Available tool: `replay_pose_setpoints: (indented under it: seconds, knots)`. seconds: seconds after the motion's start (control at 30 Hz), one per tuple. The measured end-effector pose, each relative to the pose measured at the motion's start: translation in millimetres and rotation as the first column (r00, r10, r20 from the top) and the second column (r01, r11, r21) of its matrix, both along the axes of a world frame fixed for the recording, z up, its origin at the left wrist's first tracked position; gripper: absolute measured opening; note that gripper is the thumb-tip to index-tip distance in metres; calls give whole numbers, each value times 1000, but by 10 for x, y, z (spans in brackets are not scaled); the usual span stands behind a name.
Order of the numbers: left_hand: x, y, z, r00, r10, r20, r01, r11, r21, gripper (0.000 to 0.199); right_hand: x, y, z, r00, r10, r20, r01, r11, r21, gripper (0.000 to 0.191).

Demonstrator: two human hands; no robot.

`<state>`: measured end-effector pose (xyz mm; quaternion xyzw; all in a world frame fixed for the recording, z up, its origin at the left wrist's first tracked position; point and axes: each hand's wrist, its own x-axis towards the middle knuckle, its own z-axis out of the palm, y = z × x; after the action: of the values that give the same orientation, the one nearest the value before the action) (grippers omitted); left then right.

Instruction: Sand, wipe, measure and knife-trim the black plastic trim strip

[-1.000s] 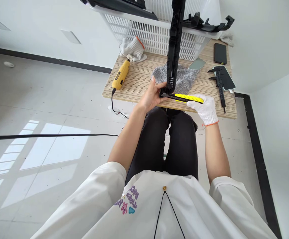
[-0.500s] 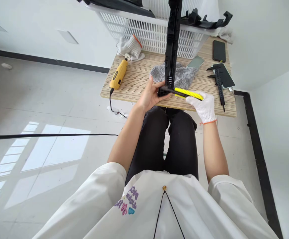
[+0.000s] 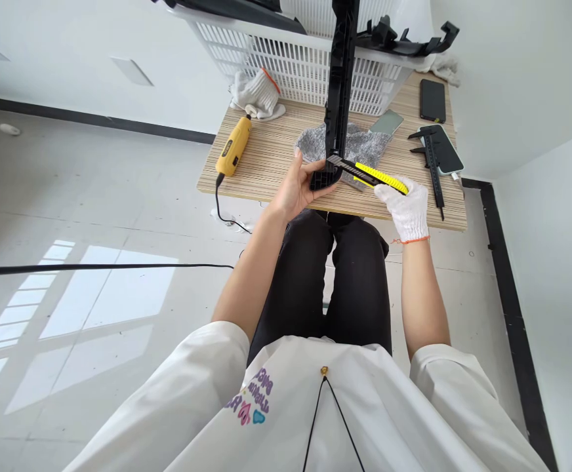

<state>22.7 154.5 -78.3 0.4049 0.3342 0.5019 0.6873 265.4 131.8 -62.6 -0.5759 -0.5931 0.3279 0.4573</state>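
Observation:
A long black plastic part (image 3: 338,98) runs from the near table edge up over the basket rim. My bare left hand (image 3: 294,188) grips its near end, thumb pointing up on the left and fingers around the end. In a white knit glove, my right hand (image 3: 406,204) is closed on a yellow and black snap-off utility knife (image 3: 382,178). The knife's blade is out and points left, lying over the black part near its lower end; whether it touches cannot be seen. Under the part lies a crumpled grey cloth (image 3: 367,145).
A white slatted basket (image 3: 286,62) with more black parts stands at the back of the wooden table (image 3: 271,151). To the left lie a yellow corded rotary tool (image 3: 234,145) and a knit glove (image 3: 259,92). Black calipers (image 3: 433,172), a phone (image 3: 447,154) and a dark flat object (image 3: 432,100) lie right.
My right hand has shifted slightly right, and the knife has turned so its blade tip sits higher on the black part. My left hand keeps its hold in the same place.

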Motion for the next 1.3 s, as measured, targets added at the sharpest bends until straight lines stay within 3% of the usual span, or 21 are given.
replay_pose_setpoints:
  seconds: [0.33, 0.63, 0.77, 0.9, 1.07, 1.17, 1.3]
  knots:
    - [4, 8, -25, 999, -8, -53, 10, 999, 37, 70, -27, -36, 12, 999, 38, 13, -38, 998, -48, 26]
    - [13, -9, 3, 998, 3, -67, -2, 1000, 19, 66, -67, -29, 44, 999, -49, -8, 49, 998, -29, 24]
    - [13, -5, -5, 997, 24, -72, -23, 1000, 7, 66, -57, -35, 43, 1000, 18, 22, -17, 999, -49, 24]
    - [14, -5, -14, 1000, 1, 10, -1, 1000, -3, 62, -58, -45, 48, 1000, -18, -13, 17, 998, -53, 25]
    - [15, 0, -7, 1000, -1, -17, 1, 1000, -14, 62, -68, -40, 49, 997, -62, -39, 60, 997, -48, 26]
    - [11, 18, -34, 999, 14, -47, -14, 1000, 4, 63, -66, -23, 29, 999, 3, -41, -6, 997, -82, 26]
    - [27, 20, -72, 999, 10, -50, -11, 1000, -13, 53, -67, 10, -23, 990, -115, -82, 112, 993, -43, 27]
